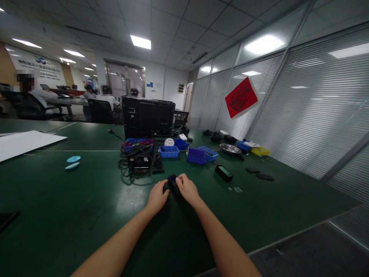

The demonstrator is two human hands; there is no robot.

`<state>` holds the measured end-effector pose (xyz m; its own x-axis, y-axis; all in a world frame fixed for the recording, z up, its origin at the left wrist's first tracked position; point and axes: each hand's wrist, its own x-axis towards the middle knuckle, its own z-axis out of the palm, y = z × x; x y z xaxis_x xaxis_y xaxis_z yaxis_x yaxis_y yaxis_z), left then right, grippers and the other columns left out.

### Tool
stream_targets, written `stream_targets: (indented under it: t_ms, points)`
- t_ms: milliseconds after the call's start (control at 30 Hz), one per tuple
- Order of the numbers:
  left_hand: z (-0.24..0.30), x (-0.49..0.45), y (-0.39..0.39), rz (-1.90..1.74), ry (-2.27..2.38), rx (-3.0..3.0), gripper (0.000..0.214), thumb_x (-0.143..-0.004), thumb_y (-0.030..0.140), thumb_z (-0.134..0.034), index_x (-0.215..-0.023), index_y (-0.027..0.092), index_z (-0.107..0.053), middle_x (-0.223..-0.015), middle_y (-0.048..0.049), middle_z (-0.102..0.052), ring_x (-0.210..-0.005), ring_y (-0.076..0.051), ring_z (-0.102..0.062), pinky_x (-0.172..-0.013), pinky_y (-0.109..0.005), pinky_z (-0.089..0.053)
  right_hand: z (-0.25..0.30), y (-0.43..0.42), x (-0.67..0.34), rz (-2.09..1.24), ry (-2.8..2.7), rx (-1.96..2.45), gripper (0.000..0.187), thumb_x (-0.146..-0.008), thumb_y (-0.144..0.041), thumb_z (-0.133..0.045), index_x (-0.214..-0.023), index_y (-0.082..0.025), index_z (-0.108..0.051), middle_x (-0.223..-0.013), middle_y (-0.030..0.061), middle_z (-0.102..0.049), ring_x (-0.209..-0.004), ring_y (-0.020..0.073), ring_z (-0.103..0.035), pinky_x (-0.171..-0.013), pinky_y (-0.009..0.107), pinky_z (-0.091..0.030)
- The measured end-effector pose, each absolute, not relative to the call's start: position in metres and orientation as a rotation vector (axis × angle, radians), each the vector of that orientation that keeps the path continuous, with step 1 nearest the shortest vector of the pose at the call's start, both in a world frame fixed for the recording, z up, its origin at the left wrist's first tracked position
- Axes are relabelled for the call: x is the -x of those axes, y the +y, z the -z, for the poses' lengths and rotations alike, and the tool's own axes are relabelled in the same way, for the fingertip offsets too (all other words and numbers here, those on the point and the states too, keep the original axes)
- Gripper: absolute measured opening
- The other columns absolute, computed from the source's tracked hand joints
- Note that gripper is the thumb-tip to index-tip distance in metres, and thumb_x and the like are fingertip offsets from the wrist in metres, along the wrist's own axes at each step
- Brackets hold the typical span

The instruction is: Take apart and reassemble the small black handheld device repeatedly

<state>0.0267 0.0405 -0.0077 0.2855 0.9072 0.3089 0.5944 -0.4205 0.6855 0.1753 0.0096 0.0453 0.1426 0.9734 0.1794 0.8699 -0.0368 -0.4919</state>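
In the middle of the green table lies a small black handheld device (172, 179) with a small dark screen at its far end. My right hand (187, 188) grips it from the right, the fingers curled over its side and partly covering it. To the left is my left hand (157, 196), its fingers stretched forward and the thumb apart. Its fingertips reach the device's left edge; whether they press on it is hard to tell. Right of my hands sits a black box-shaped device (224, 173) with a greenish screen.
A black power-supply-like unit with tangled cables (140, 161) stands ahead, beside blue bins (169, 152) and a large black monitor (148, 117). Farther right are a metal bowl (230, 149), a yellow tray (261, 151) and flat black pieces (264, 177). Light-blue pieces (73, 159) lie left. People sit behind.
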Motion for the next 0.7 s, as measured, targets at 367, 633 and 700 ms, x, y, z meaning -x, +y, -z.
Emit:
stream_targets:
  t_ms: [367,633,700]
  points:
    - [-0.004,-0.026,0.039,-0.986,1.334,-2.015,0.042,-0.082,0.040,-0.037,-0.113,0.016,-0.051,-0.112,-0.0081,-0.058,-0.105,-0.019,-0.052,-0.091,-0.030,-0.037,-0.009,0.032,-0.169,-1.103,-1.263,1.456,0.023,-0.082,-0.042,-0.037,-0.079,-0.020,-0.038,-0.064,-0.0037,-0.052,-0.042,0.0095,-0.055,-0.035,0.020,-0.044]
    - [-0.008,-0.029,0.033,-0.947,1.345,-1.998,0.054,-0.067,0.029,-0.056,-0.119,0.019,-0.044,-0.116,-0.0068,-0.057,-0.105,-0.020,-0.052,-0.089,-0.028,-0.038,-0.002,0.036,-0.168,-1.093,-1.270,1.349,0.028,-0.076,-0.046,-0.043,-0.072,-0.019,-0.041,-0.060,-0.0030,-0.052,-0.041,0.0098,-0.053,-0.029,0.019,-0.041]
    - [-0.005,-0.029,0.033,-0.955,1.365,-1.977,0.057,-0.069,0.028,-0.054,-0.123,0.017,-0.041,-0.120,-0.0087,-0.054,-0.108,-0.020,-0.051,-0.091,-0.028,-0.037,-0.001,0.038,-0.170,-1.008,-1.335,1.354,0.028,-0.076,-0.046,-0.042,-0.071,-0.018,-0.043,-0.061,-0.0023,-0.053,-0.041,0.0094,-0.053,-0.027,0.017,-0.036]
